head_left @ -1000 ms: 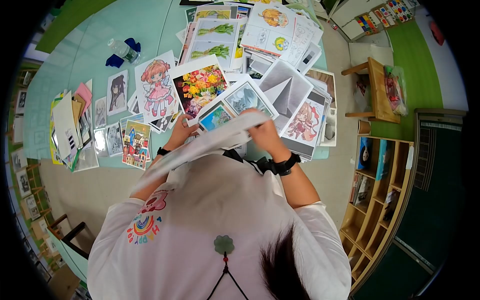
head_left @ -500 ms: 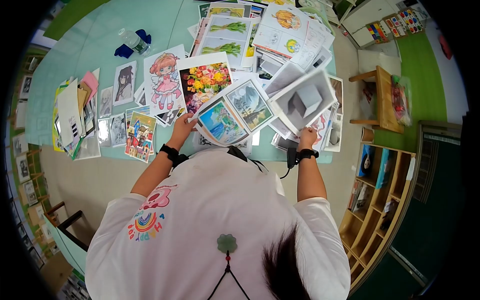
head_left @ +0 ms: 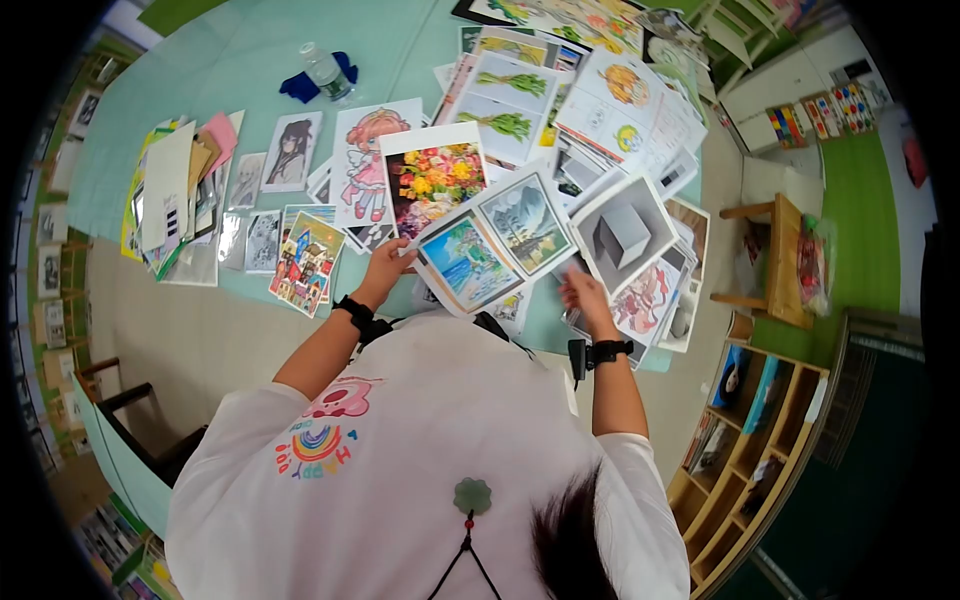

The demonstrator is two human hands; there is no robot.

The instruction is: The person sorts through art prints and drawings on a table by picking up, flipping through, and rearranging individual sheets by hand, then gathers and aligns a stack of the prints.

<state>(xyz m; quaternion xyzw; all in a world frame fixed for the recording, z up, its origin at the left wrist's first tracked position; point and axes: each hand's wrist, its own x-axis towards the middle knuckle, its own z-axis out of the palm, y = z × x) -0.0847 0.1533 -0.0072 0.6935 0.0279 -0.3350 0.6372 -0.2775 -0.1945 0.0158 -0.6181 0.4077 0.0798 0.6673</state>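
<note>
My left hand [head_left: 388, 274] is closed on the lower left edge of a sheet with two landscape paintings [head_left: 497, 238]. A flower print [head_left: 432, 178] lies just behind that sheet, its lower part covered; whether my fingers also grip it I cannot tell. My right hand [head_left: 586, 300] is slightly blurred, its fingers apart beside the sheet's right corner. Above it, a grey cube drawing [head_left: 622, 236] rests tilted on the right-hand pile. A pink cartoon figure picture [head_left: 642, 300] shows partly beneath that drawing.
A pink-haired angel drawing [head_left: 372, 160], a dark-haired figure card [head_left: 292, 150] and a colourful house picture [head_left: 305, 258] lie on the left. Beyond are a stack of papers [head_left: 168, 190], a plastic bottle [head_left: 324, 72] and a blue cloth [head_left: 298, 88]. Vegetable prints [head_left: 510, 90] top the far pile.
My right hand has let go of the cube drawing, which now lies on the right pile, and has moved left towards the landscape sheet. My left hand keeps its hold. The view has shifted.
</note>
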